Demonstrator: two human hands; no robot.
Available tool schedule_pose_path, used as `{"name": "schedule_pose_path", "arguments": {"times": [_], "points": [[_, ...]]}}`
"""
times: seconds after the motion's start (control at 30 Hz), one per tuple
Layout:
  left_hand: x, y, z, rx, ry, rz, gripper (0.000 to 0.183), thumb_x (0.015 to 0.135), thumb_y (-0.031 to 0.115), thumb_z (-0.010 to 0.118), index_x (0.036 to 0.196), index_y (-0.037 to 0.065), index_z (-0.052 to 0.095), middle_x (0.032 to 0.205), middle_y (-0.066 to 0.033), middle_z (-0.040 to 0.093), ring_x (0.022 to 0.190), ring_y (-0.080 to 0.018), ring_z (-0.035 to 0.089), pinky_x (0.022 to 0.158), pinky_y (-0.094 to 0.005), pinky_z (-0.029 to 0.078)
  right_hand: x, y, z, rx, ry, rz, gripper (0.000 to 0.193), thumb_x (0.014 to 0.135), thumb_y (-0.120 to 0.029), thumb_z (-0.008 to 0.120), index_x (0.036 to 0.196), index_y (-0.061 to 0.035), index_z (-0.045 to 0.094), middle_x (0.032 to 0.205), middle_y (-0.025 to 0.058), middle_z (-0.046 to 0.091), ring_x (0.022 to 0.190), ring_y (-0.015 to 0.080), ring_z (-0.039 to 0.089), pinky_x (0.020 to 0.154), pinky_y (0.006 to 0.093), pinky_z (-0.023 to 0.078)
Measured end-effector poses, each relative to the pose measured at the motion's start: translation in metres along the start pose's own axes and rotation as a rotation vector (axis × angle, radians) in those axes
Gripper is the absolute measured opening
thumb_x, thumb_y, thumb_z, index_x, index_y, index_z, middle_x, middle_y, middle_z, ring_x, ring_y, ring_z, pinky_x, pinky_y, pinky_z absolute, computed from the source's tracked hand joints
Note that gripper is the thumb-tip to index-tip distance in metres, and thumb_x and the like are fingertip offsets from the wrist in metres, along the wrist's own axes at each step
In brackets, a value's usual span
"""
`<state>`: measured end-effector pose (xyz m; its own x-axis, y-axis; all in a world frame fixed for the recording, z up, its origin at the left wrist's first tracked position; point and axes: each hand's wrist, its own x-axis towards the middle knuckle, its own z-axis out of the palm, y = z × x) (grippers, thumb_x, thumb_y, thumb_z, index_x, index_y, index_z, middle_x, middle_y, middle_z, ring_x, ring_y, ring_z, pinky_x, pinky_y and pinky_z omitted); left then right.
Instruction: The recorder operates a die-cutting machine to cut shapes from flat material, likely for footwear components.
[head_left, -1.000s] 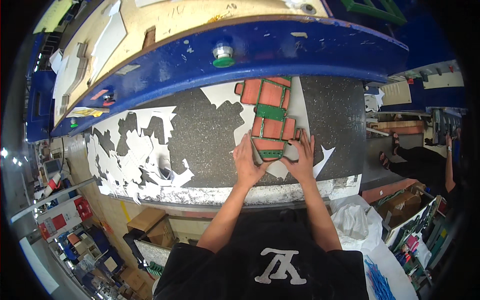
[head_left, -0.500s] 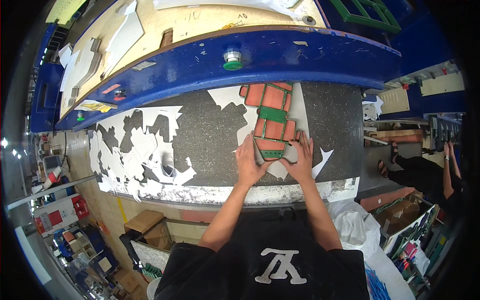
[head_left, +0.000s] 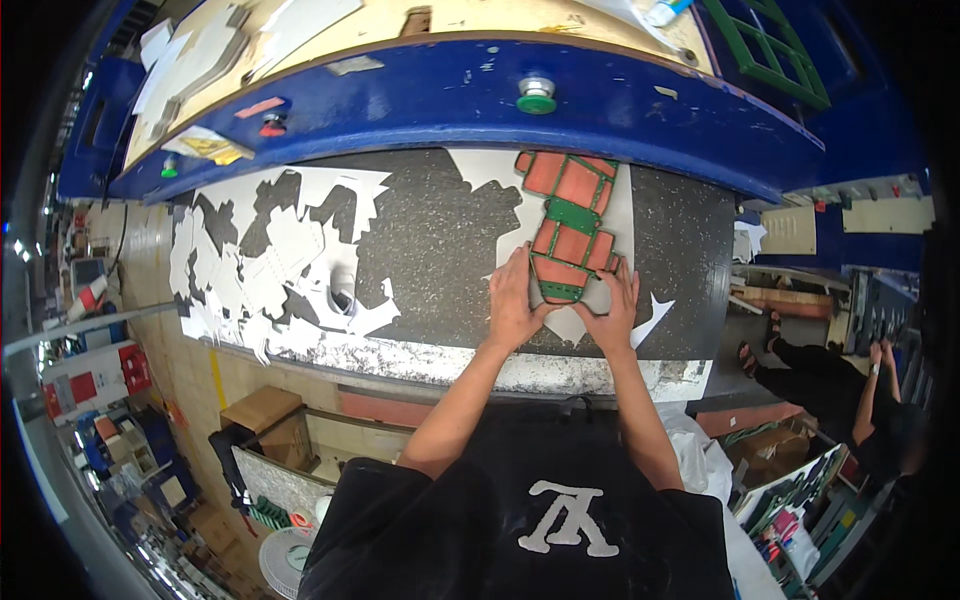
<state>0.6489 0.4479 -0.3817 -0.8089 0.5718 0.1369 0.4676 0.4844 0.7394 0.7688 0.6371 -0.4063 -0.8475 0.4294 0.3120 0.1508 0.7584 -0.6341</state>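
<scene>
A long cutting die point(head_left: 567, 243), with salmon-red pads inside green edging, lies on a white sheet point(head_left: 507, 210) on the dark speckled bed. My left hand point(head_left: 514, 307) is at the die's near left edge, fingers along its side and thumb by its near end. On the other side, my right hand point(head_left: 611, 313) bends its fingers against the near right edge, its thumb also by the near end. Between them the hands hold this near end. The far end of the die reaches close under the blue beam.
Cut white scraps point(head_left: 275, 262) lie in a heap on the left of the bed point(head_left: 430, 260). A blue machine beam point(head_left: 400, 105) with green and red buttons crosses the far side. A loose white scrap point(head_left: 652, 318) lies right of my right hand. Another person point(head_left: 835, 385) stands far right.
The view has shifted, so the beam and bed sit differently in it. My hands stay at the near end of the die, which keeps about the same place on the sheet.
</scene>
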Motion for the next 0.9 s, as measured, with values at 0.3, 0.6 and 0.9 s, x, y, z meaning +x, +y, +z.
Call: {"name": "schedule_pose_path", "arguments": {"times": [0.3,0.6,0.9], "points": [[-0.0031,-0.0016,-0.0024,0.000,-0.003,-0.006,0.122,0.073,0.037,0.097,0.166,-0.004,0.031,0.163,-0.0264,0.047,0.152,-0.0428,0.045,0.124,-0.0554,0.030,-0.0018,0.0001,0.0030,0.000,0.008,-0.007,0.076,0.073,-0.033,0.097,0.136,-0.0119,0.060,0.154,0.0253,0.057,0.155,0.0453,0.042,0.129,0.0667,0.022],[-0.0013,0.0002,-0.0008,-0.008,0.003,0.004,0.121,0.073,0.036,0.097,0.166,-0.004,0.031,0.162,-0.0267,0.048,0.152,-0.0427,0.045,0.123,-0.0545,0.031,-0.0003,-0.0004,0.0005,-0.013,0.038,-0.027,0.077,0.073,-0.034,0.098,0.138,-0.0121,0.060,0.156,0.0227,0.054,0.153,0.0455,0.044,0.128,0.0673,0.024],[-0.0060,0.0023,-0.0032,-0.011,-0.002,0.004,0.120,0.072,0.037,0.098,0.164,-0.005,0.033,0.159,-0.0271,0.051,0.150,-0.0445,0.046,0.123,-0.0556,0.032,-0.0082,-0.0030,-0.0001,-0.018,0.026,-0.014,0.079,0.073,-0.036,0.097,0.139,-0.0121,0.060,0.156,0.0238,0.053,0.153,0.0457,0.042,0.127,0.0677,0.025]]}}
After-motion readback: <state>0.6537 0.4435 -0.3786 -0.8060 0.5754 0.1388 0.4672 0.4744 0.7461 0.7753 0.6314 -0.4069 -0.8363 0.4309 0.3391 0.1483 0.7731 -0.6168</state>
